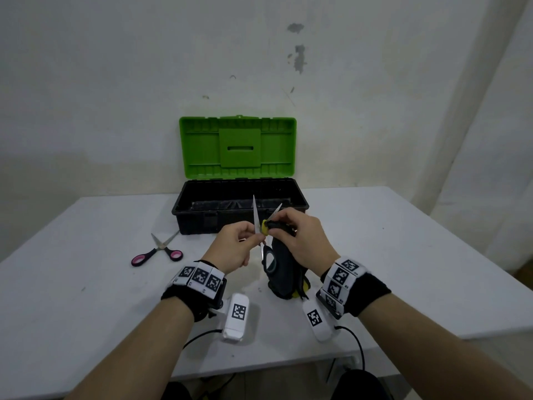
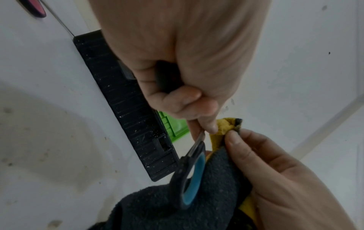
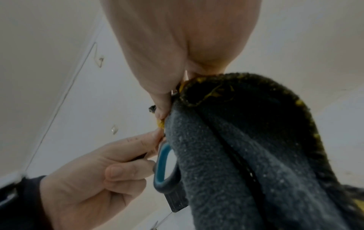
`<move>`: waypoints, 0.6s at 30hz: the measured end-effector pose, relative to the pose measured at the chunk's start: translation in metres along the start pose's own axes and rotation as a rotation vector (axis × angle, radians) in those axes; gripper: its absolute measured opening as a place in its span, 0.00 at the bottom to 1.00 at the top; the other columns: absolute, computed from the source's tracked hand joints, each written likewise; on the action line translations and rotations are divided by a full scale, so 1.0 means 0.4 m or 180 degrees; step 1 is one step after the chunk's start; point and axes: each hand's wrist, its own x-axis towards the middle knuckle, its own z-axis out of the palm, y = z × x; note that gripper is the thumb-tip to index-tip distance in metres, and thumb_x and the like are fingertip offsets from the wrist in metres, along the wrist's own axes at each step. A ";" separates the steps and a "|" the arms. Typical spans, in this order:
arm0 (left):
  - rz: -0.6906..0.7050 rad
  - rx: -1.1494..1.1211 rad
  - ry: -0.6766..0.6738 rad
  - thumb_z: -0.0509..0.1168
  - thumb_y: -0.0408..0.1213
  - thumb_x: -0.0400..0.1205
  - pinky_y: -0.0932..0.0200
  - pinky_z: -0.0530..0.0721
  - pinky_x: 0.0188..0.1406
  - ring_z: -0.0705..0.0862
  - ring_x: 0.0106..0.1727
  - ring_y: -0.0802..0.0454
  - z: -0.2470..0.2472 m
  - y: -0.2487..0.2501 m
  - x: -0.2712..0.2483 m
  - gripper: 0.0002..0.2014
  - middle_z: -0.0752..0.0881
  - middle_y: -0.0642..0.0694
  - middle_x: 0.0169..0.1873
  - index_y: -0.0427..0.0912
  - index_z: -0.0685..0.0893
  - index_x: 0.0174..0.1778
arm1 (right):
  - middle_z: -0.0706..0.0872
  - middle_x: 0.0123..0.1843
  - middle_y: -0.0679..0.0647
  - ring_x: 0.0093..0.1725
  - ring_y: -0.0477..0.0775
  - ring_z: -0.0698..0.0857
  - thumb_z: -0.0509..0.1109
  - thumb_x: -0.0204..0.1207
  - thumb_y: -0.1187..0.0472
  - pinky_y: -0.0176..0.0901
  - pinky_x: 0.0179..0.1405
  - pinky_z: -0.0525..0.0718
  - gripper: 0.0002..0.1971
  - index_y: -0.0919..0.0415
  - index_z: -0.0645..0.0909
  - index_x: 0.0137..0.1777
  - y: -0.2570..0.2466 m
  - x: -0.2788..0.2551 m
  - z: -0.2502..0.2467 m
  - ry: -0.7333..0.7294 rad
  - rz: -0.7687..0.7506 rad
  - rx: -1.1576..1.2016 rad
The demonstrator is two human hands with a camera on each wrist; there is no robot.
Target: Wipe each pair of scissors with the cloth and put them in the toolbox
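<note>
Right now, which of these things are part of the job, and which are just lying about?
In the job: blue-handled scissors, cloth, left hand, right hand, pink-handled scissors waiting, open toolbox.

Just there: table, wall.

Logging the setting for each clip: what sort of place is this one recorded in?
Probably a plain indoor workroom or recording setup, not a home: a bare white table pushed against a stained, unpainted-looking wall, with only an open toolbox and scissors on it.
</note>
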 end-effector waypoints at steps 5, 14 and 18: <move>-0.0012 -0.0033 -0.0031 0.68 0.39 0.85 0.60 0.72 0.20 0.73 0.20 0.49 0.007 0.005 -0.003 0.09 0.88 0.44 0.35 0.35 0.85 0.48 | 0.88 0.43 0.41 0.44 0.39 0.85 0.71 0.78 0.60 0.30 0.44 0.81 0.04 0.53 0.81 0.52 -0.004 -0.013 0.006 0.0062 0.0016 -0.0080; 0.0041 -0.0164 -0.0045 0.67 0.37 0.85 0.60 0.69 0.20 0.71 0.18 0.50 0.017 0.008 0.000 0.10 0.86 0.45 0.30 0.34 0.84 0.44 | 0.74 0.26 0.47 0.25 0.46 0.73 0.58 0.82 0.68 0.32 0.24 0.65 0.07 0.55 0.73 0.48 0.005 -0.025 -0.003 -0.0033 0.0103 -0.0297; 0.0036 -0.0090 -0.0057 0.67 0.38 0.85 0.59 0.70 0.20 0.72 0.18 0.50 0.015 0.001 0.001 0.09 0.84 0.43 0.29 0.36 0.85 0.44 | 0.85 0.37 0.44 0.32 0.39 0.81 0.63 0.81 0.66 0.28 0.29 0.75 0.09 0.55 0.84 0.46 0.022 -0.025 -0.002 0.0098 0.0442 -0.0165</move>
